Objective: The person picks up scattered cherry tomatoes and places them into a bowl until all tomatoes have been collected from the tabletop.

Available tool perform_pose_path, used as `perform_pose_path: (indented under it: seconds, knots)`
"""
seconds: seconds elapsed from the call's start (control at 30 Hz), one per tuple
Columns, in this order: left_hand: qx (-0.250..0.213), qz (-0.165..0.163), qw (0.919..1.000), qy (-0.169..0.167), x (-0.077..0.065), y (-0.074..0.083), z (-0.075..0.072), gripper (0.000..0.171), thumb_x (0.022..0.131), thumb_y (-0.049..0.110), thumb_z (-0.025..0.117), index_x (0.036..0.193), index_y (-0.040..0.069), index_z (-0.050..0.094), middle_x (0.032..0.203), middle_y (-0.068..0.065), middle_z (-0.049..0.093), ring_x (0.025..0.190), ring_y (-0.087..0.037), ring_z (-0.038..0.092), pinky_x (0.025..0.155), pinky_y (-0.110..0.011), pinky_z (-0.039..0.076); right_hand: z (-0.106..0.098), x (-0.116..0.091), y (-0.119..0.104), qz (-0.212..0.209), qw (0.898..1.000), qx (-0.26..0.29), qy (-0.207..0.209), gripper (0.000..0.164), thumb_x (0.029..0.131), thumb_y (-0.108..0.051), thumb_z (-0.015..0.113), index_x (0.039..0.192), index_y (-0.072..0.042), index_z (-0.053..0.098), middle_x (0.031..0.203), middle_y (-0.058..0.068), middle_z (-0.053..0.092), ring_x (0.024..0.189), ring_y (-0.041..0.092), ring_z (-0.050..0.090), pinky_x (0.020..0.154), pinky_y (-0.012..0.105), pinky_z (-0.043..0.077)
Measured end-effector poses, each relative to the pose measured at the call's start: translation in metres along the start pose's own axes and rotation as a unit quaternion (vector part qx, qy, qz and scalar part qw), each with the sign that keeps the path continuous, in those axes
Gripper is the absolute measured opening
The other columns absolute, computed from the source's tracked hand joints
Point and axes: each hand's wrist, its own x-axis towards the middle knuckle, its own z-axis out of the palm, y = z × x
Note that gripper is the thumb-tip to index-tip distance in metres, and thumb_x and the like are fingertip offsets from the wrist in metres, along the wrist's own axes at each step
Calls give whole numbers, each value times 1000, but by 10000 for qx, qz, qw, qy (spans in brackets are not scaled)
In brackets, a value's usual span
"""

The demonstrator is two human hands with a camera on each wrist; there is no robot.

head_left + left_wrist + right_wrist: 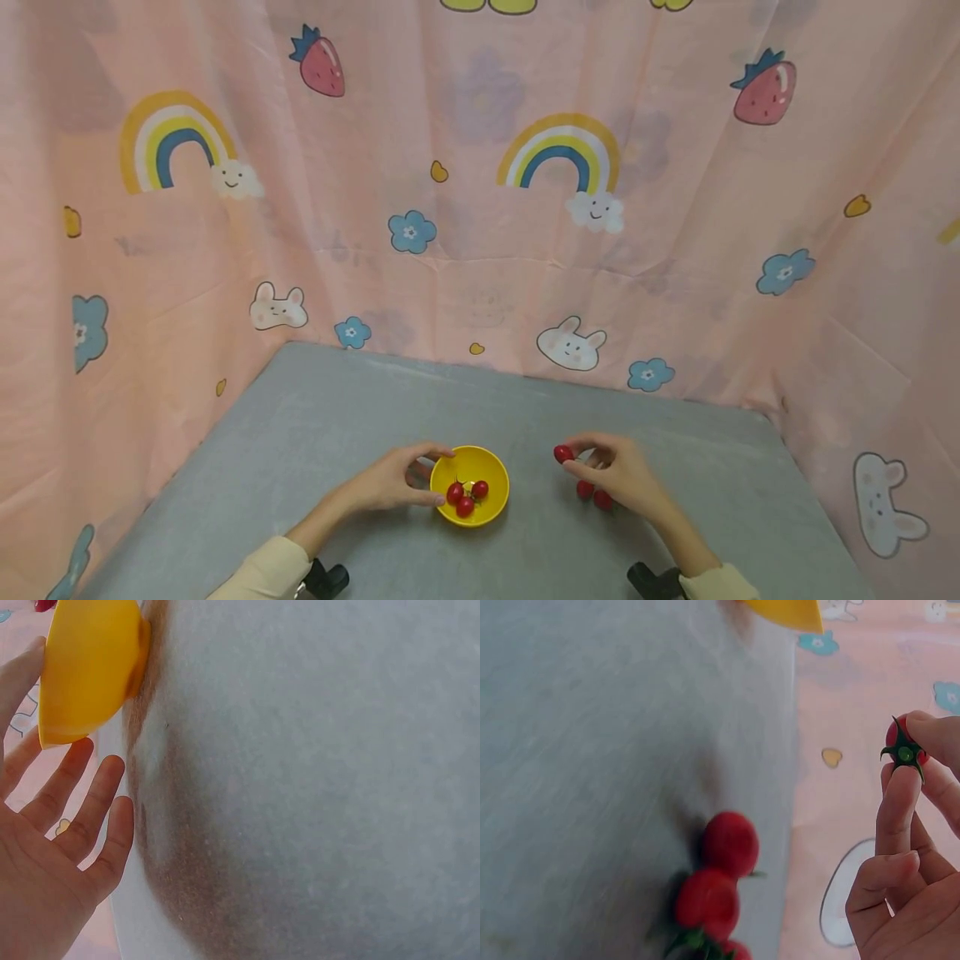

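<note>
A yellow bowl (491, 510) stands on the grey table with three cherry tomatoes (465, 507) visible in it. My left hand (393, 481) holds the bowl from its left side, thumb at the near rim and fingers at the far rim. From the left wrist, the bowl's outer wall (86, 667) shows beside the spread lower fingers. Right of the bowl, my right hand (618, 475) pinches a cherry tomato (563, 453) above the table. Its green calyx (905, 754) faces the right wrist camera. Under that hand lie more cherry tomatoes (730, 844), one cut off by the frame edge.
The grey table (375, 408) runs back to a pink printed curtain (465, 283) that hangs behind it and along both sides. Dark wrist mounts (327, 578) sit below both hands.
</note>
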Motion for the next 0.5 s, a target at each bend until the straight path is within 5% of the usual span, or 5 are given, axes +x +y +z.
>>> perform_pose_path:
  seconds: [0.5]
  knots:
    - [69, 88, 9999, -11, 0, -3, 0, 56, 90, 23, 82, 139, 14, 57, 135, -7, 59, 104, -21, 66, 87, -39, 56, 31, 25, -14, -448, 9983, 0, -369, 21, 89, -25, 82, 107, -15, 76, 99, -4, 71, 72, 19, 62, 65, 28, 54]
